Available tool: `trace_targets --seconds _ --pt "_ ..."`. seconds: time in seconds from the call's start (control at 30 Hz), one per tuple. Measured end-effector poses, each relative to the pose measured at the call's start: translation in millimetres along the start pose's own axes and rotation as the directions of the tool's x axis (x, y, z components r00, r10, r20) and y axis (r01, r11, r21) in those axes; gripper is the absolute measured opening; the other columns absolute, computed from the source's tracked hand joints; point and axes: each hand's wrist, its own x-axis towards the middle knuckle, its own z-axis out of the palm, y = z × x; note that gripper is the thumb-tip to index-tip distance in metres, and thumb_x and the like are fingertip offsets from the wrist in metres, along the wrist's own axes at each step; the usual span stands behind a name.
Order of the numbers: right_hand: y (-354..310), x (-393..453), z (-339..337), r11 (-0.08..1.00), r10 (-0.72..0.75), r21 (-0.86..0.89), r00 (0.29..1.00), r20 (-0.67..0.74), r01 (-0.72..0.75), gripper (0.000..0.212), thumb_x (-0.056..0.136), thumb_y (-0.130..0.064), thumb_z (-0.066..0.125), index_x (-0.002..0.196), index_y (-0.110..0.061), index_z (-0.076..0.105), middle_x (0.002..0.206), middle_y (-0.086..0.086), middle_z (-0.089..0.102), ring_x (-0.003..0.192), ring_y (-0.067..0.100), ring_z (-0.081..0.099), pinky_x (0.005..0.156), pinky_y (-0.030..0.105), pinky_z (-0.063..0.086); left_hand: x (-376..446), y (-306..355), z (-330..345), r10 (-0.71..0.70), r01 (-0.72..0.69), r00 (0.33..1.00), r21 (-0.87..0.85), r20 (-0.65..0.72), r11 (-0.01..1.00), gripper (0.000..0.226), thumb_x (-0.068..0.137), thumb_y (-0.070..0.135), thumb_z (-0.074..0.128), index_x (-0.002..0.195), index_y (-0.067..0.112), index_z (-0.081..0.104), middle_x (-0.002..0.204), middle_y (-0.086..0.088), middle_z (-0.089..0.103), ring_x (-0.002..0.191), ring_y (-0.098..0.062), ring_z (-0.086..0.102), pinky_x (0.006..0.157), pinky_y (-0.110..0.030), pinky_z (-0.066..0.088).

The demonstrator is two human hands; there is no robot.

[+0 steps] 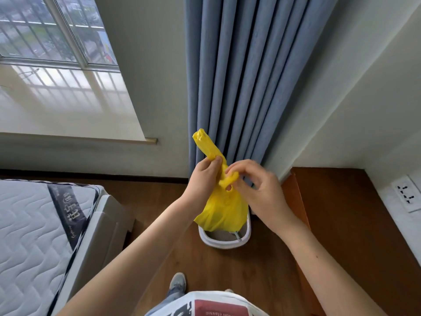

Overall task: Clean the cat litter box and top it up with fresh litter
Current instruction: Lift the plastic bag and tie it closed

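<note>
Head view: yellow bag (222,208) held mid-air at centre, above white litter box (224,241) on wood floor. Left hand (205,176) pinching one twisted handle at 11 o'clock of bag; right hand (255,185) pinching other at 1 o'clock. Blue curtain (246,76) at 12, mattress (34,236) at 9.

Bright daylight from window (57,30); glare on sill (68,99) (washed out); wide-angle bending at edges; slightly soft.

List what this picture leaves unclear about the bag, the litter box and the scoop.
- Head view: the yellow bag is opaque, so its contents are hidden.
- The litter box is mostly covered by the bag; litter level unseen.
- A grey tip at the rim, maybe a scoop, is too small to identify.
</note>
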Motion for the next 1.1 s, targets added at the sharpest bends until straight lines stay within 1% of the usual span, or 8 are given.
trace_targets --seconds 0.13,0.2,0.27,0.47,0.57,0.67,0.93,1.1 --pt "3.6 15.4 9.8 0.746 0.426 0.629 0.883 -0.198 -0.219 0.023 0.099 -0.009 0.046 0.082 -0.005 0.061 0.078 0.014 0.067 0.091 0.033 0.066 0.084 0.037 0.055 -2.6 0.3 -3.7 0.126 -0.123 0.990 0.046 -0.056 0.991 0.025 0.104 0.027 0.043 0.086 0.015 0.056 0.084 -0.013 0.052 0.079 -0.017 0.052 0.074 -0.027 0.042" --pt "7.4 20.9 14.1 0.434 0.615 0.873 0.781 -0.108 -0.222 0.026 0.100 -0.012 0.042 0.085 -0.003 0.060 0.076 0.013 0.069 0.088 0.029 0.066 0.078 0.034 0.056 -3.8 -1.6 -3.5 0.157 -0.154 0.986 0.054 -0.064 0.987 0.026 0.104 0.025 0.043 0.083 0.018 0.056 0.084 -0.010 0.052 0.079 -0.015 0.050 0.073 -0.025 0.041" --pt "9.5 19.9 17.8 0.331 0.647 0.914 0.761 -0.039 -0.235 0.029 0.101 -0.016 0.039 0.089 -0.004 0.062 0.078 0.011 0.071 0.086 0.025 0.067 0.077 0.033 0.055 -4.3 -3.7 -2.0 0.155 -0.153 0.985 0.039 -0.069 0.987 0.025 0.104 0.023 0.043 0.083 0.016 0.055 0.078 -0.005 0.050 0.074 -0.011 0.048 0.068 -0.022 0.041" --pt "5.1 17.5 21.5 0.421 0.507 0.899 0.853 -0.127 -0.116 0.036 0.101 -0.012 0.031 0.072 -0.006 0.052 0.058 0.006 0.053 0.064 0.022 0.059 0.088 0.037 0.049 -4.0 -5.9 -1.9 0.112 -0.112 0.992 0.005 -0.050 0.994 0.018 0.099 0.023 0.056 0.089 0.013 0.068 0.084 -0.008 0.069 0.081 -0.017 0.065 0.076 -0.031 0.053" --pt "5.6 23.4 19.9 0.399 0.478 0.915 0.865 -0.150 -0.062 0.037 0.099 -0.009 0.031 0.064 -0.011 0.045 0.055 0.002 0.036 0.053 0.017 0.042 0.086 0.037 0.048 -1.5 -5.2 -2.2 0.117 -0.119 0.982 -0.001 -0.145 0.993 0.038 0.094 0.032 0.062 0.088 -0.005 0.063 0.083 -0.017 0.061 0.081 -0.026 0.058 0.083 -0.048 0.051" --pt "8.1 24.9 19.1 0.350 0.487 0.936 0.861 -0.148 -0.037 0.037 0.099 -0.011 0.031 0.063 -0.014 0.041 0.056 0.000 0.030 0.050 0.014 0.036 0.081 0.036 0.047 1.8 -5.4 -0.6 0.062 -0.079 0.979 -0.083 -0.194 0.993 0.031 0.093 0.034 0.063 0.089 0.004 0.068 0.093 -0.017 0.069 0.094 -0.030 0.065 0.094 -0.054 0.051" --pt "33.4 0.7 -12.3 0.324 0.652 0.945 0.732 -0.196 -0.036 0.035 0.097 -0.011 0.030 0.062 -0.016 0.034 0.050 -0.003 0.024 0.045 0.013 0.023 0.063 0.031 0.037 23.0 -21.6 -33.0 -0.098 0.008 0.905 -0.215 -0.415 0.977 0.019 0.099 0.026 0.057 0.085 0.016 0.065 0.078 -0.003 0.067 0.077 -0.016 0.064 0.085 -0.037 0.053" --pt "39.0 6.8 -17.4 0.550 0.577 0.824 0.776 -0.255 -0.139 0.036 0.100 -0.010 0.032 0.064 -0.014 0.035 0.052 -0.004 0.025 0.047 0.012 0.024 0.061 0.029 0.040 22.5 -20.6 -29.7 0.178 -0.142 0.951 0.156 -0.252 0.978 0.023 0.100 0.023 0.054 0.082 0.015 0.065 0.078 -0.009 0.068 0.075 -0.020 0.066 0.073 -0.030 0.054"
